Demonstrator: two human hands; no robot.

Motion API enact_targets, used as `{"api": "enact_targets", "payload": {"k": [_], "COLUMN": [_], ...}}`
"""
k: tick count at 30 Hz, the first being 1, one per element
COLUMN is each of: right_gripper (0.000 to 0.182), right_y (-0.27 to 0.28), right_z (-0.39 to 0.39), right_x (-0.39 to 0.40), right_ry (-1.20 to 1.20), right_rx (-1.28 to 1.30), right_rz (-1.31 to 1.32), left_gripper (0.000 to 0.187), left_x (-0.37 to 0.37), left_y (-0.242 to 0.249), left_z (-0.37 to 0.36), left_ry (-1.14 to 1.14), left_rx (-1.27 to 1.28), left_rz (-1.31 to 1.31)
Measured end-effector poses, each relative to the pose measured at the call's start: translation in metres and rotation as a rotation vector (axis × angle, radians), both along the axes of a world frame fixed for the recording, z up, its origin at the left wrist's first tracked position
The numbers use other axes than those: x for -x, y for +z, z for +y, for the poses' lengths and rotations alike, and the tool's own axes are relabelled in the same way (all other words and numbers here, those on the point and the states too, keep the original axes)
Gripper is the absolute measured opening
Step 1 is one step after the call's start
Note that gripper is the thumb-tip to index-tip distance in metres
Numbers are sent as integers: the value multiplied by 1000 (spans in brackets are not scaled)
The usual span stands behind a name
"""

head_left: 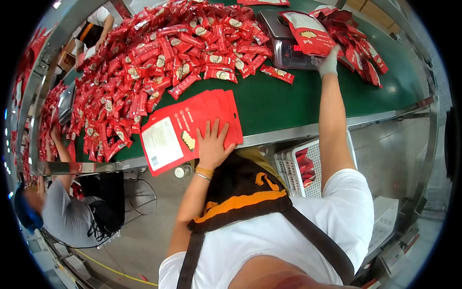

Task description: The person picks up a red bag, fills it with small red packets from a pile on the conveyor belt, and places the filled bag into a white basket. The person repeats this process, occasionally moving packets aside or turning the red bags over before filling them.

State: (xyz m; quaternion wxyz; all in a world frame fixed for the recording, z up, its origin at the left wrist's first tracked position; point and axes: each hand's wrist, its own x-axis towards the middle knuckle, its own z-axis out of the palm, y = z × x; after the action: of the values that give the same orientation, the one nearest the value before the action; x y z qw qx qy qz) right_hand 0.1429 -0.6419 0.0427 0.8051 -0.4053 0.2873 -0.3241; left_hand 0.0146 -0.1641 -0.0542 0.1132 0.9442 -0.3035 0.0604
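Observation:
My left hand (211, 144) lies with fingers spread on a fanned stack of flat red pouches (192, 111) at the table's front edge; the top pouch shows a white label panel. At the scale, my gloved right hand (329, 62) grips the lower edge of a filled red pouch (308, 34). This pouch overlaps the digital scale (281, 29), whose red display is partly lit beside it. One small red snack packet (277, 74) lies just in front of the scale.
A large heap of red snack packets (159, 62) covers the table's left and middle. More filled pouches (356, 48) pile up right of the scale on the green surface (274, 106). Below the edge stand white baskets (313, 166). A person (72, 212) works at the left.

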Motion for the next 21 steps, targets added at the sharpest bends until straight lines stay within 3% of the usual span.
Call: {"api": "enact_targets", "payload": {"k": [2, 6, 7, 9, 13, 17, 18, 21], "right_gripper": [70, 42, 42, 33, 31, 43, 63, 100], "right_y": [-41, -116, -118, -122, -118, -107, -110, -55], "right_z": [-19, -12, -7, 11, 25, 32, 14, 21], "right_x": [28, 105, 119, 135, 129, 119, 116, 66], "right_ry": [-85, -75, -80, -81, -138, -169, -86, 111], "right_rx": [109, 212, 216, 413, 516, 495, 372, 211], "right_rz": [178, 431, 446, 203, 200, 320, 378, 120], "left_gripper": [72, 70, 70, 70, 67, 67, 66, 64], "left_x": [-7, -11, -12, -12, -11, -12, -12, -12], "left_y": [0, -1, -2, -3, -2, -4, -4, -3], "left_z": [3, 2, 2, 2, 2, 4, 4, 5], "left_ry": [-24, -33, -38, -33, -11, -5, -5, -8], "left_rx": [22, 57, 62, 70, 106, 162, 187, 208], "left_rz": [1, -26, -11, -33, -9, -31, -37, -22]}}
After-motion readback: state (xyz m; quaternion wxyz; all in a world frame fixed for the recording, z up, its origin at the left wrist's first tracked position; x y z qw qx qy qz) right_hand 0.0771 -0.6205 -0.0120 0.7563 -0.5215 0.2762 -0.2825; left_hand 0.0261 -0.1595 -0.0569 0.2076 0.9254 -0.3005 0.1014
